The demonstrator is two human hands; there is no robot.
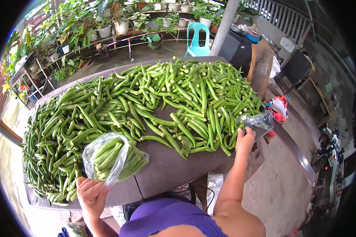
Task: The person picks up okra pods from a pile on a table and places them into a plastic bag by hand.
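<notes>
My left hand [92, 194] is closed on the gathered rim of a clear plastic bag [126, 152] filled with green okra. The filled bag rests on the near left part of the table, against the loose okra. At the table's right edge my right hand [245, 140] reaches out, its thumb and fingertips at the near side of a clear plastic bag [261, 121]; the fingers look pinched on its edge. A large heap of loose okra [201, 93] spreads across the table [156, 177], with its tips and stem ends pointing many ways.
Past the table stands a turquoise plastic chair [197, 41] beside a grey post [224, 27]. Potted plants [120, 27] line racks at the back. A woven-back chair [261, 65] stands at the right, near a colourful bundle [278, 108]. A white plastic bag [214, 189] hangs below the near edge.
</notes>
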